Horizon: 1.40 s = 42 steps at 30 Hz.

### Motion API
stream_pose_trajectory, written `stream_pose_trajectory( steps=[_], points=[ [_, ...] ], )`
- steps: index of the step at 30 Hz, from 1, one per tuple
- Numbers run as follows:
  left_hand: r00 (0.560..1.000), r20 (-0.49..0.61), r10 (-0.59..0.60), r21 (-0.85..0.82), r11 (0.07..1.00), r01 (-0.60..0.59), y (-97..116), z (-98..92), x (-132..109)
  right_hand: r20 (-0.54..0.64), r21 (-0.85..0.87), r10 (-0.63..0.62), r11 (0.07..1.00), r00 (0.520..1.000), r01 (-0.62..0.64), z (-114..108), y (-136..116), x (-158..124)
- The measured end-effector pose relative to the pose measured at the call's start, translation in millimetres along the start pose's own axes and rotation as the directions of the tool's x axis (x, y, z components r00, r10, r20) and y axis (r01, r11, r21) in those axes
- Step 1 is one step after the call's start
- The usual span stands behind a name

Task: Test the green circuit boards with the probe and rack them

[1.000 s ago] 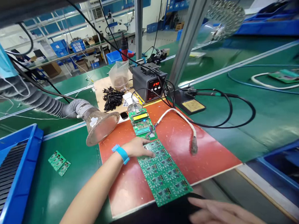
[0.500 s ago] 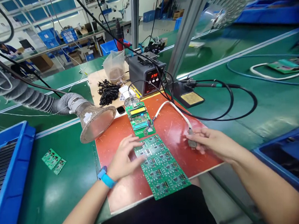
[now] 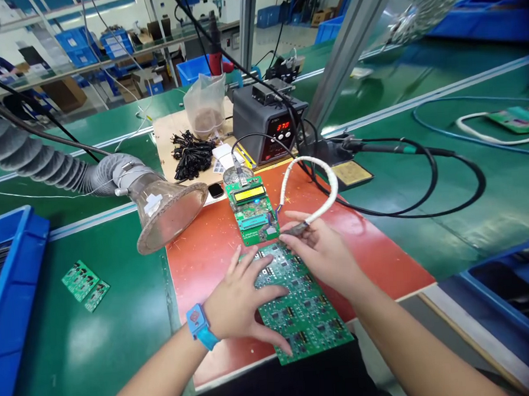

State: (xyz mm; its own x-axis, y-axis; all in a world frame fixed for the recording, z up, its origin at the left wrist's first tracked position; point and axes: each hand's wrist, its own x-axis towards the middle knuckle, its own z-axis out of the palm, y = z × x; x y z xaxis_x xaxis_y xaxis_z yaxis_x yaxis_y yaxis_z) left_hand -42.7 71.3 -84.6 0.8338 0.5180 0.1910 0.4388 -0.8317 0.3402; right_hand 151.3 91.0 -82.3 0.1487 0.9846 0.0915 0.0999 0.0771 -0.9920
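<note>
My left hand [image 3: 247,296] lies with fingers spread over the left part of a large green circuit panel [image 3: 314,304]. My right hand [image 3: 323,251] pinches the grey connector [image 3: 295,229] on the end of a white sleeved cable [image 3: 333,185], just above the panel's upper edge. That cable loops back to a green programmer board [image 3: 252,213] with a lit yellow display, which lies beyond the panel on the red mat [image 3: 383,262]. The panel's near end reaches past the mat's front edge.
A fume extractor hood [image 3: 172,217] stands left of the board. Behind are a soldering station [image 3: 265,124], black cables [image 3: 193,154] and a plastic bag [image 3: 205,106]. Small boards [image 3: 80,280] and a blue bin [image 3: 12,294] are at left; an iron stand [image 3: 354,172] is at right.
My right hand has moved left with the connector, from the mat's right side to the panel's top, and the cable now bends in a loop. My left hand has spread further across the panel.
</note>
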Motion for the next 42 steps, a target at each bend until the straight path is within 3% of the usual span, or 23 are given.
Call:
stream_pose_trajectory(
  steps=[6,18,25,42],
  points=[
    [1.000,-0.005,-0.008,0.000,1.000,0.008,-1.1,0.1,2.4,0.057,-0.203,-0.093,0.974,0.994,0.103,-1.9,7.1,-2.3],
    [1.000,-0.002,-0.005,0.002,1.000,0.005,-3.0,0.7,1.6,0.097,-0.281,-0.148,0.945,0.984,0.169,-1.1,8.5,-2.1],
    [1.000,-0.017,-0.007,-0.010,1.000,0.006,-3.4,0.6,1.9,0.203,-0.408,-0.178,0.878,0.963,0.248,2.6,-0.4,2.0],
    [0.998,-0.047,-0.034,-0.035,0.999,0.032,-4.4,1.6,3.8,0.139,-0.365,-0.241,0.889,0.960,0.276,7.6,12.0,-2.6]
  ],
)
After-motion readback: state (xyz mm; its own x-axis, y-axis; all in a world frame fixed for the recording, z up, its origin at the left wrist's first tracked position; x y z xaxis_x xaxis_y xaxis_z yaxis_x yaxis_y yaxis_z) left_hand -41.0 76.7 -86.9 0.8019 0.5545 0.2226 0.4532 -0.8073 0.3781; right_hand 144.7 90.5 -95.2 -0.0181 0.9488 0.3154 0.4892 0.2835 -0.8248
